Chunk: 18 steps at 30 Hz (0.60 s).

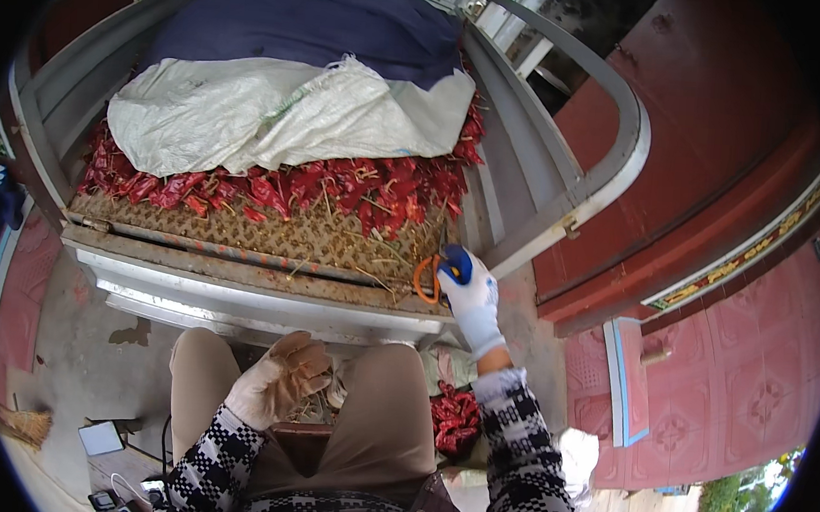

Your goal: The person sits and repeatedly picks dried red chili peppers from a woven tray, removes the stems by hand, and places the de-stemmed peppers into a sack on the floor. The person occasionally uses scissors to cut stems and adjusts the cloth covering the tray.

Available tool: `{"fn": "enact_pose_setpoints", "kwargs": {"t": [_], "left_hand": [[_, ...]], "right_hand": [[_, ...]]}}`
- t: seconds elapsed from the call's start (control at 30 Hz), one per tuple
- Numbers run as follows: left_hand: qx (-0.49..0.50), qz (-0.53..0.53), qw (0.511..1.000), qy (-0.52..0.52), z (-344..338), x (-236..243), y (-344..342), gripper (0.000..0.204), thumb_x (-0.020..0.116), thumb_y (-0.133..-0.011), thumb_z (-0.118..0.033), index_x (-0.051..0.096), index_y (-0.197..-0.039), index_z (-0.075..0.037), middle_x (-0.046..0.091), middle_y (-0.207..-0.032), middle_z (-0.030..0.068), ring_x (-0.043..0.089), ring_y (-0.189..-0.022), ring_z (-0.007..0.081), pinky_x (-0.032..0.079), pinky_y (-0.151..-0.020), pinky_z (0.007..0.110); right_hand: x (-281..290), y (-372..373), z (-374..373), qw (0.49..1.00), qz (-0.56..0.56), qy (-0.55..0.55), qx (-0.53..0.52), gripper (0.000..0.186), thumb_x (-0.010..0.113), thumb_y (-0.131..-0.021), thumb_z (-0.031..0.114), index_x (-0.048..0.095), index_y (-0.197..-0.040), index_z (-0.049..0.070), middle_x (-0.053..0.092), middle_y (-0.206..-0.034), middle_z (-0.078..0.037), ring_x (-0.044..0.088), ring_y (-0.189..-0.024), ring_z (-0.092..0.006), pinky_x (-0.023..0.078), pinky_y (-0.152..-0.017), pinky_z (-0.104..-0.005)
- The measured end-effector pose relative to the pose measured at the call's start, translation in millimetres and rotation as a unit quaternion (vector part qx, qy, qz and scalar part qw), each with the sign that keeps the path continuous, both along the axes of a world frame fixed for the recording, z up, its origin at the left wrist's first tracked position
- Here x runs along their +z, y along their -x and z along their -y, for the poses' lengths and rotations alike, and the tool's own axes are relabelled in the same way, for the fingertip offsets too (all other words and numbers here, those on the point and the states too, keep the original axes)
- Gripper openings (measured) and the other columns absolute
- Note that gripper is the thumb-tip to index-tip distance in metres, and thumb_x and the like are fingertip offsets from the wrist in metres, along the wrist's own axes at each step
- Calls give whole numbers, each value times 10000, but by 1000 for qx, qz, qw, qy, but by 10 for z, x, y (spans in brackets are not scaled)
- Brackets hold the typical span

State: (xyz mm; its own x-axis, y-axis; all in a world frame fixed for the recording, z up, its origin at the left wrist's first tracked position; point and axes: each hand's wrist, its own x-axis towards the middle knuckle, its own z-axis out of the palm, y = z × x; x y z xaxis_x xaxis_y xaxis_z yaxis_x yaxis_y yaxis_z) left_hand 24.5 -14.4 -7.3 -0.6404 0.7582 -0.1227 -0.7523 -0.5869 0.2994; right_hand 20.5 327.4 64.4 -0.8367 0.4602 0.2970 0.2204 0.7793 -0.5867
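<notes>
one pair of orange-handled scissors is held in the right hand, head view. that hand is gloved in white and blue, fingers closed about the handles; it is placed at the near edge of the metal cart bed, by the near right corner. blades are partly hidden by the glove.

left hand is gloved too, pale with brown stains. it is held half wide over the lap, fingers loosely bent, apart from the near edge.

red peppers are heaped on the bed, set back from the near edge. their front strip is exposed; behind that they are covered by a white woven sheet, with a dark blue cloth farther back. loose stems are scattered on the bed's rusty patterned floor.

a second bunch of peppers is seen below the bed's near right corner, beside the right forearm. a straw broom is seen below the near left corner.
</notes>
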Motion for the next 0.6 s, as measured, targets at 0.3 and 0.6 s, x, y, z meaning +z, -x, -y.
{"fn": "enact_pose_setpoints", "kwargs": {"t": [0.3, 0.6], "left_hand": [[-7, -49, 998, 47, 104, -337, 180, 502, 701, -848, -185, 506, -1295, -67, 566, -1148, 86, 585, -1011, 211, 462, -977, 456], [-7, -6, 992, 123, 98, -305, 233, 575, 733, -816, -233, 485, -1308, -67, 557, -1069, 50, 548, -960, 172, 479, -934, 393]], "right_hand": [[-329, 1532, -227, 977, 173, -67, -106, 792, 748, -764, 363, 408, -1431, 103, 578, -1289, -182, 574, -1173, -322, 480, -962, -404], [-367, 1478, -439, 997, 41, 30, -64, 184, 644, -823, 133, 691, -999, 108, 689, -771, -95, 638, -639, -230, 505, -598, -349]]}}
